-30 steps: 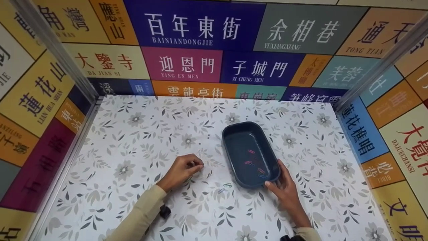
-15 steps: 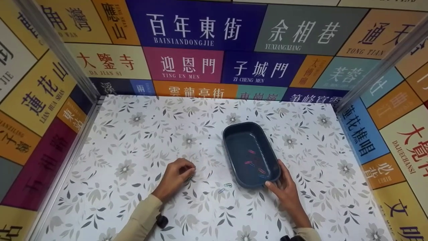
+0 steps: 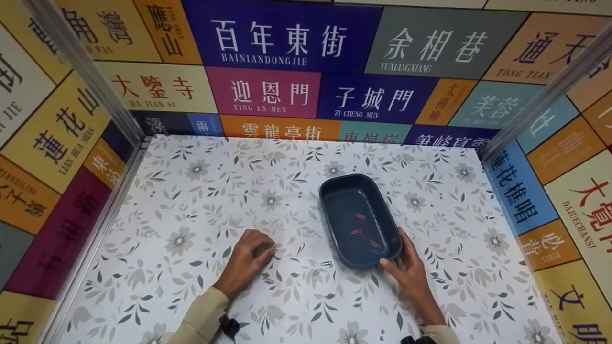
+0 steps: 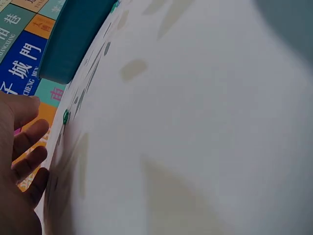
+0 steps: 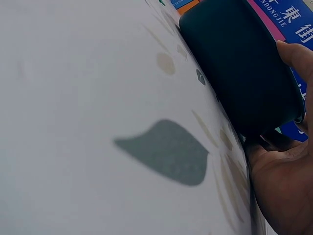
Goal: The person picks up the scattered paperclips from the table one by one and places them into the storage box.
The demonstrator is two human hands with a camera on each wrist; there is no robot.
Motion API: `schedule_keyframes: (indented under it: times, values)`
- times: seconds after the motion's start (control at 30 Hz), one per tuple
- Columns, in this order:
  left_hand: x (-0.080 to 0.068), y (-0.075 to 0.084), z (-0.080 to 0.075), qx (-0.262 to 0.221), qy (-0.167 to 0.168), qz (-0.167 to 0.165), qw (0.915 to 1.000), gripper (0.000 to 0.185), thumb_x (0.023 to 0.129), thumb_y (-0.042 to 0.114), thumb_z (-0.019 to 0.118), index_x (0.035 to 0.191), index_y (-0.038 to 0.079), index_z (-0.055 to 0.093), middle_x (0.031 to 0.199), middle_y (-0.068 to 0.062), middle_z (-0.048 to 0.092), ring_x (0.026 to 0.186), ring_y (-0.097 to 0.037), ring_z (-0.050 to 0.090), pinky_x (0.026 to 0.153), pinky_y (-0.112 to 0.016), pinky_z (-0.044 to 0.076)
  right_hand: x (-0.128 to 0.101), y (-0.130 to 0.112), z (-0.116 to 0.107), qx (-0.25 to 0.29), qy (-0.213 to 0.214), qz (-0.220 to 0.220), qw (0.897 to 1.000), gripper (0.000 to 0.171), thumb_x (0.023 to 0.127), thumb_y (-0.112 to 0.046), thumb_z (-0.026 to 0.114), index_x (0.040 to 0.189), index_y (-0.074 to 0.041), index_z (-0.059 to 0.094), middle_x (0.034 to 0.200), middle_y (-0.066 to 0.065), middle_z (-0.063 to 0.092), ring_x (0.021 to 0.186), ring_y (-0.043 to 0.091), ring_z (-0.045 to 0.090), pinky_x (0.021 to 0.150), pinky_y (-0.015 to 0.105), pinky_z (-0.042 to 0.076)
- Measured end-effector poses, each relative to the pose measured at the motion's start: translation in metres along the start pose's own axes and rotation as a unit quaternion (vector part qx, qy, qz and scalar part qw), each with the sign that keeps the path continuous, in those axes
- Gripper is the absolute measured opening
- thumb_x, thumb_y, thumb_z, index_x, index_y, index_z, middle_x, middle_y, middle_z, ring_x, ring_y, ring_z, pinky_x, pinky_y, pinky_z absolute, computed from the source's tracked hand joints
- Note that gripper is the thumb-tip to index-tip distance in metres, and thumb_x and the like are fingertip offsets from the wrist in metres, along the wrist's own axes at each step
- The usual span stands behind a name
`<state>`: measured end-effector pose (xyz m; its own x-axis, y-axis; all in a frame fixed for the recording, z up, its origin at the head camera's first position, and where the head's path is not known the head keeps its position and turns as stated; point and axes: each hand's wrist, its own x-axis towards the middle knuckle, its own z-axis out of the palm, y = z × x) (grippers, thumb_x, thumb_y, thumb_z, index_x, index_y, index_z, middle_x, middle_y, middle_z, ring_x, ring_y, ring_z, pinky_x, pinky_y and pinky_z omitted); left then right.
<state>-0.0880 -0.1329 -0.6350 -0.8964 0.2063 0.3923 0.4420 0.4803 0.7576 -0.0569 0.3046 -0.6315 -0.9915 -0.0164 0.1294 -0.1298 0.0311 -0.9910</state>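
Meanwhile | left hand (image 3: 246, 260) curled on bench (image 3: 191, 215), contents unclear | right hand (image 3: 406, 267) cupped around tray (image 3: 359, 220) corner | risk: knocked loose paper clips (image 3: 321, 267), nudged tray askew

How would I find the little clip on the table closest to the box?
Start at the dark blue oblong plastic tray on the flowery tablecloth. Just left of its near corner lie two small wire paper clips. The green one is nearer the tray; the bluish one lies closer to the person.
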Motion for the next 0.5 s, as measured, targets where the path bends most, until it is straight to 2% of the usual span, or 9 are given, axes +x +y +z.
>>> schedule_keyframes:
  times: [0.27,0.5]
  values:
    - [-0.011,-0.005,0.003,0.054,0.008,0.049,0.9973,0.012,0.092,0.002,0.087,0.101,0.007,0.08,0.114,-0.008,0.069,0.115,-0.026,0.058,0.102,-0.041,0.048,0.001,0.001,0.0,0.003,0.001,0.001,1.0,0.095,0.095,0.017,0.072,0.174,0.001,0.021,0.179,0.031,0.016,0.152,-0.01,0.037,0.121,0.014,0.033]
    - [-0.013,-0.001,0.0,0.082,-0.026,0.026,0.9959,0.008,0.094,0.004,0.086,0.097,0.008,0.08,0.119,-0.008,0.067,0.122,-0.027,0.056,0.108,-0.045,0.047,0.0,0.0,-0.001,-0.001,-0.004,0.0,1.0,0.093,0.097,0.015,0.071,0.174,0.0,0.02,0.178,0.032,0.017,0.152,-0.008,0.037,0.121,0.013,0.033]
